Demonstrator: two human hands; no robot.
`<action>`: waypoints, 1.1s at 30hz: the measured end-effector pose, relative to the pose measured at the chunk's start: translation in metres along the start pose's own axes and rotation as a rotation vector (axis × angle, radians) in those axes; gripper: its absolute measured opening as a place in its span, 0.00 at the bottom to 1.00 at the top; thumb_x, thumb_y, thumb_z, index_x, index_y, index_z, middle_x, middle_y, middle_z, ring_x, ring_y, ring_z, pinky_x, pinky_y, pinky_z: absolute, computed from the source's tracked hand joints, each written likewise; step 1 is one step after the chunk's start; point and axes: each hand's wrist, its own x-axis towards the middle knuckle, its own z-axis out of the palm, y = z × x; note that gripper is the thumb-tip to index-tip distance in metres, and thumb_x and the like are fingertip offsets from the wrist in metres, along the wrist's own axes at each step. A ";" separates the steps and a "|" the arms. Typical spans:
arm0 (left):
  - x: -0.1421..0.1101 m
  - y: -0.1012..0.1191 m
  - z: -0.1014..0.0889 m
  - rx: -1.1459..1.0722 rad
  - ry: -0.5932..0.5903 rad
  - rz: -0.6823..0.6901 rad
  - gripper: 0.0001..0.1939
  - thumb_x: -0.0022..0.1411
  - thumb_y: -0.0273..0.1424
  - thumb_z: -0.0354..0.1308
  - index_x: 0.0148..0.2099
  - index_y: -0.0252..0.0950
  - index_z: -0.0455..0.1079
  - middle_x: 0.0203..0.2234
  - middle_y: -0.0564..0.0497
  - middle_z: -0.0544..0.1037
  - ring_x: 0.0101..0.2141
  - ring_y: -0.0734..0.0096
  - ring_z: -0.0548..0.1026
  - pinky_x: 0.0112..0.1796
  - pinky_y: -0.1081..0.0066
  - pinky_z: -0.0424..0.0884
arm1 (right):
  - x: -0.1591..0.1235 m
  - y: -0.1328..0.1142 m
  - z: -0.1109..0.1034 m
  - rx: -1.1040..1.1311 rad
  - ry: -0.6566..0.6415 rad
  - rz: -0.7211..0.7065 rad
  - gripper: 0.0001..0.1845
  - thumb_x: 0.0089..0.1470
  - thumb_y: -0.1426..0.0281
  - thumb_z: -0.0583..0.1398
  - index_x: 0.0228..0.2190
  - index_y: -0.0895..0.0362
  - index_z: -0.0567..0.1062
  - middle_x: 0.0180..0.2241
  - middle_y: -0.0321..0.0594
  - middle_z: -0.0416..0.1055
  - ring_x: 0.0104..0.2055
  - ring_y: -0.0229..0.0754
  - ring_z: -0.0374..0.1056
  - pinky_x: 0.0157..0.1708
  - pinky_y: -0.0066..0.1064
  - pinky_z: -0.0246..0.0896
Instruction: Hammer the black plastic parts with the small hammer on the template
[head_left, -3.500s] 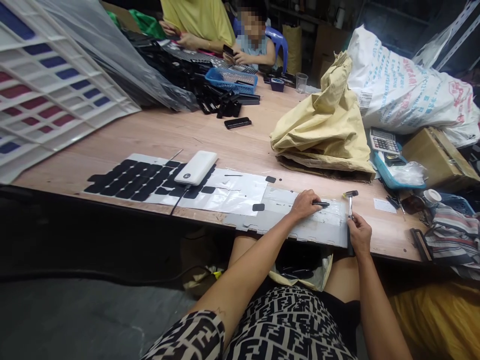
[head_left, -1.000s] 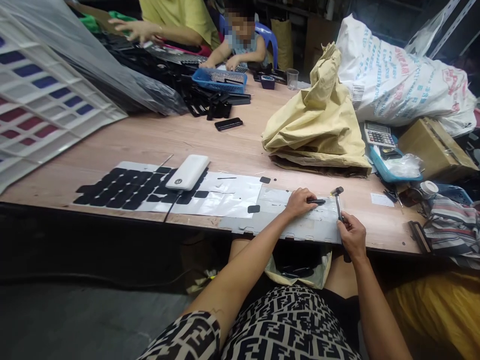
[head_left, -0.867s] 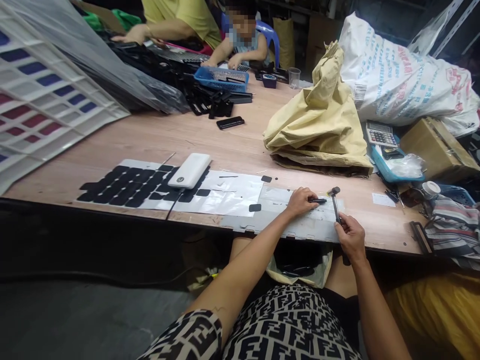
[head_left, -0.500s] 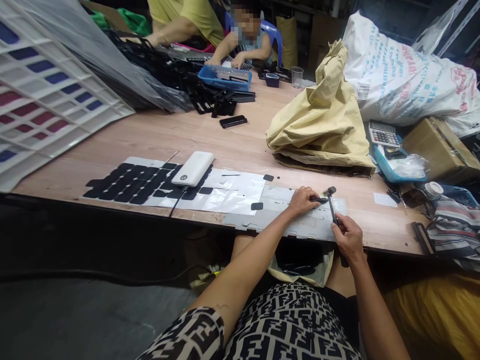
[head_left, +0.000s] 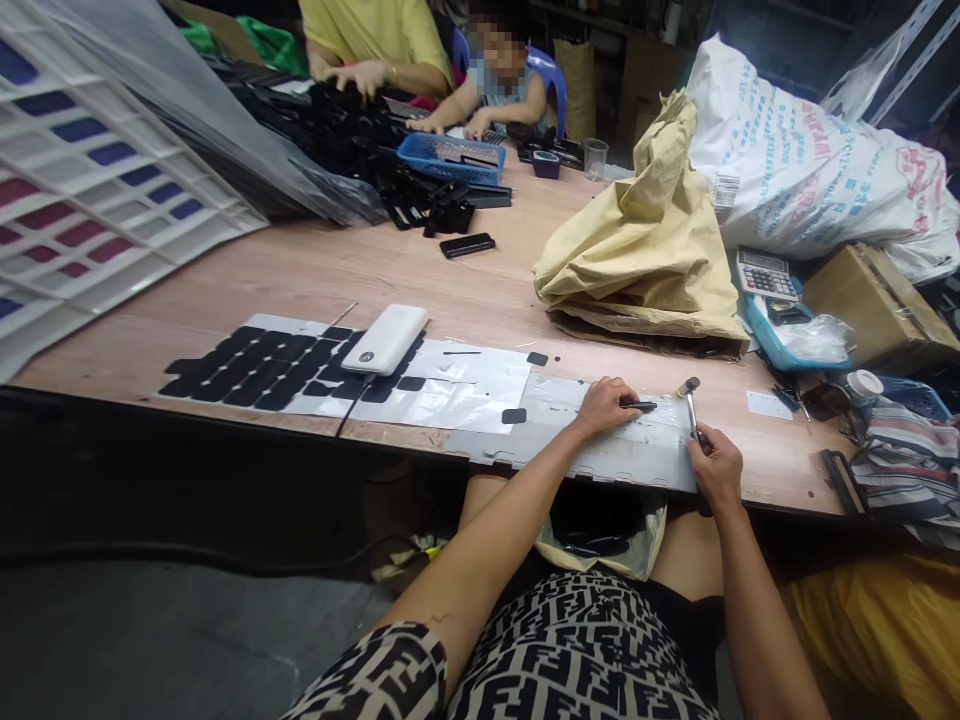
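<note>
My right hand [head_left: 718, 465] is closed round the handle of a small hammer [head_left: 691, 400], its head raised at the upper end, to the right of my left hand. My left hand [head_left: 602, 406] grips a slim black piece [head_left: 639, 406] over a grey board [head_left: 559, 455] at the table's front edge. The piece's far end sticks out toward the hammer, apart from it; its exact kind is too small to tell. Left of the board lies a white sheet [head_left: 469, 400] with rows of black rounded pads [head_left: 259, 368] and a white power bank [head_left: 386, 340] on top.
A yellow sack [head_left: 637, 260] stands beyond my hands, with a large white bag [head_left: 810, 160] behind it. A blue basket [head_left: 450, 158] and black parts lie across the table near two other people. At right are a calculator [head_left: 765, 275] and striped cloth [head_left: 911, 455].
My right hand has moved right with the hammer, whose head has come away from the black piece. My left hand stays in place. Across the table, a person's hands have shifted over the black parts.
</note>
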 end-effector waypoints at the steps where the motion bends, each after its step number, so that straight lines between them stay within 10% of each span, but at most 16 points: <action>1: 0.000 0.001 -0.001 0.007 -0.006 0.004 0.08 0.53 0.36 0.67 0.37 0.41 0.79 0.35 0.51 0.78 0.41 0.63 0.71 0.46 0.63 0.65 | 0.002 0.005 0.000 0.037 0.019 0.059 0.23 0.48 0.60 0.60 0.42 0.60 0.82 0.27 0.37 0.71 0.26 0.38 0.61 0.32 0.31 0.63; 13: -0.014 -0.001 -0.013 -0.022 -0.161 0.142 0.10 0.50 0.39 0.70 0.36 0.43 0.80 0.44 0.51 0.74 0.49 0.61 0.69 0.55 0.60 0.62 | 0.002 0.011 0.002 0.185 0.044 0.191 0.28 0.48 0.56 0.61 0.44 0.63 0.81 0.24 0.34 0.65 0.24 0.35 0.57 0.28 0.27 0.58; 25: -0.110 0.009 -0.029 -0.008 -0.402 0.202 0.15 0.45 0.41 0.74 0.36 0.44 0.81 0.66 0.52 0.57 0.66 0.40 0.48 0.63 0.46 0.49 | 0.000 0.010 0.002 0.169 0.054 0.198 0.27 0.48 0.57 0.61 0.44 0.62 0.82 0.24 0.34 0.66 0.25 0.36 0.59 0.30 0.27 0.59; 33: -0.006 0.043 -0.010 -0.074 -0.114 0.175 0.15 0.59 0.38 0.63 0.46 0.37 0.76 0.42 0.47 0.78 0.42 0.63 0.74 0.47 0.64 0.70 | -0.003 0.017 0.008 0.168 0.110 0.190 0.27 0.50 0.57 0.61 0.46 0.62 0.81 0.25 0.35 0.67 0.24 0.35 0.58 0.29 0.27 0.59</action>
